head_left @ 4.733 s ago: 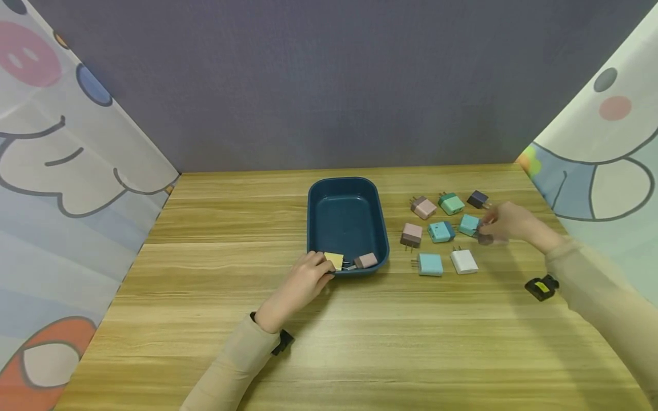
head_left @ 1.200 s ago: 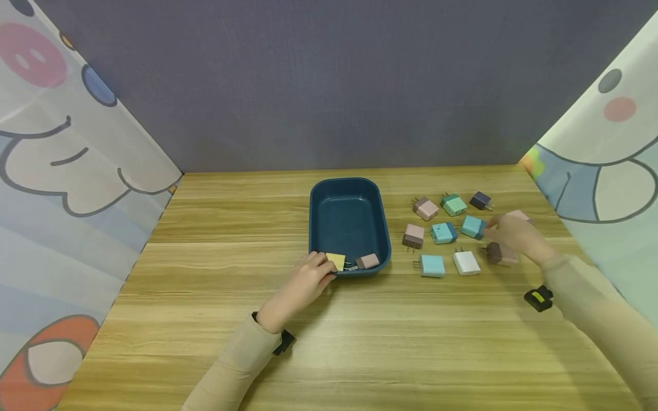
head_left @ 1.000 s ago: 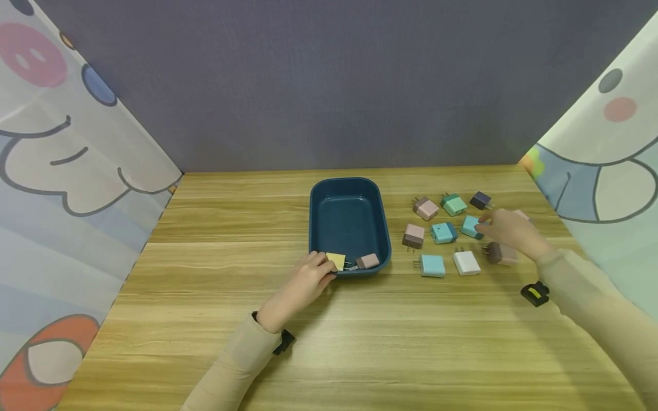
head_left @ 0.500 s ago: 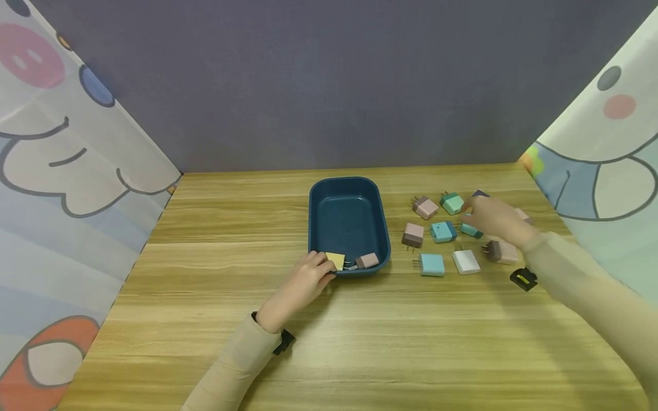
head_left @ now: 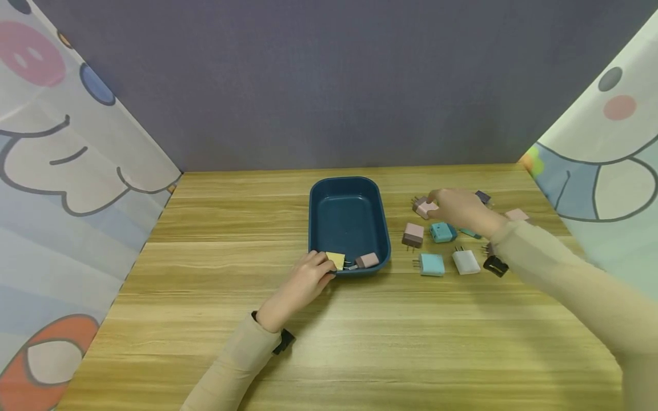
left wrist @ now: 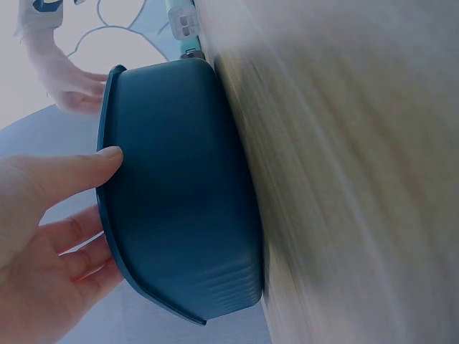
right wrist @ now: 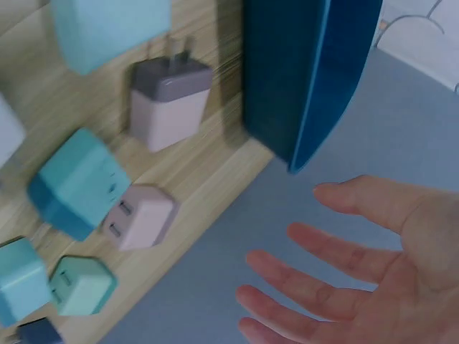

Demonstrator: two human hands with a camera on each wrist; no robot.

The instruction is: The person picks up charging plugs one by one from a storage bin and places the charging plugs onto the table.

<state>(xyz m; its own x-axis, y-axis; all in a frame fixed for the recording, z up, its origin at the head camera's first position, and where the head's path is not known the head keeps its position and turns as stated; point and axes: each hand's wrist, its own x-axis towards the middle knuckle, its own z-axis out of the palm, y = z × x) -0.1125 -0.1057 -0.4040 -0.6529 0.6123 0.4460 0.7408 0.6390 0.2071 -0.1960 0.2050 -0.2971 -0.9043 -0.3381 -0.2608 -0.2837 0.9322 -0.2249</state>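
Observation:
My left hand [head_left: 298,285] grips the near rim of a dark teal plastic bin [head_left: 345,197]. In the left wrist view the thumb [left wrist: 86,172] lies on the outer wall and the fingers reach over the rim. A yellow charger plug [head_left: 336,261] and a pink-and-brown one [head_left: 367,261] lie in the bin's near end. My right hand [head_left: 457,206] hovers over the plugs at the right, close to a pink plug [head_left: 424,207] in the head view. The right wrist view shows its fingers [right wrist: 315,287] spread, holding nothing. The green plug is hidden under it in the head view.
Around the right hand lie a pink-and-brown plug [head_left: 413,235], a two-tone blue plug [head_left: 442,232], a light blue plug [head_left: 431,264], a white plug [head_left: 465,261] and a dark navy plug [head_left: 482,197]. A grey partition [head_left: 339,85] stands behind the wooden table [head_left: 360,342].
My right hand has let go of a pink-and-brown plug at the right, then moved left across the blue and green plugs. The left hand has stayed on the bin.

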